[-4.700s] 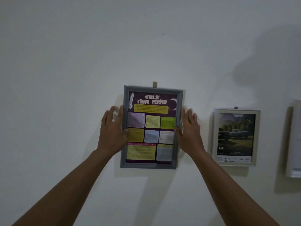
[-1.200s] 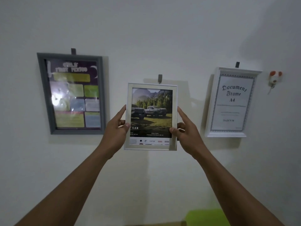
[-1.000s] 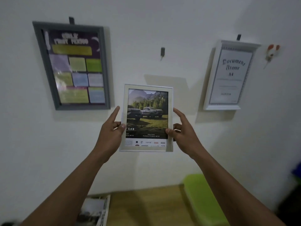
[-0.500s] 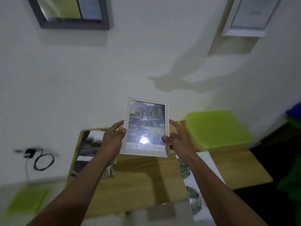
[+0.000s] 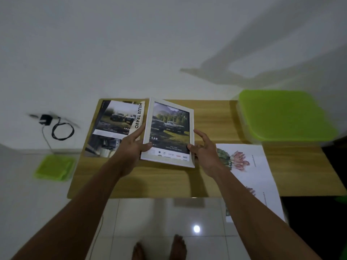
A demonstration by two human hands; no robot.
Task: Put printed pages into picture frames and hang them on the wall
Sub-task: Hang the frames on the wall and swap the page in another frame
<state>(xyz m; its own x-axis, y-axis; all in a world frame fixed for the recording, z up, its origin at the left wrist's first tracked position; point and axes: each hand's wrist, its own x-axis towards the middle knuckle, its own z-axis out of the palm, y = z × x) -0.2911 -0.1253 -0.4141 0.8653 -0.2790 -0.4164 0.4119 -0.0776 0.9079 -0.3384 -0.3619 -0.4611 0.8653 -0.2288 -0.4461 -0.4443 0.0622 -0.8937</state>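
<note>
Fingers (image 5: 139, 129) L hand (image 5: 129, 149), R hand (image 5: 207, 150) grip frame (image 5: 168, 160), truck print (image 5: 171, 126) inside

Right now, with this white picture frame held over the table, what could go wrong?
1. The white picture frame is tilted and gripped only near its lower corners by the left hand and right hand; the right grip looks loose, so it could slip onto the wooden table.
2. The flower print overhangs the table's near edge under your right forearm; a brush may sweep it off.
3. Setting the frame down leftward could crease the truck brochure.
</note>
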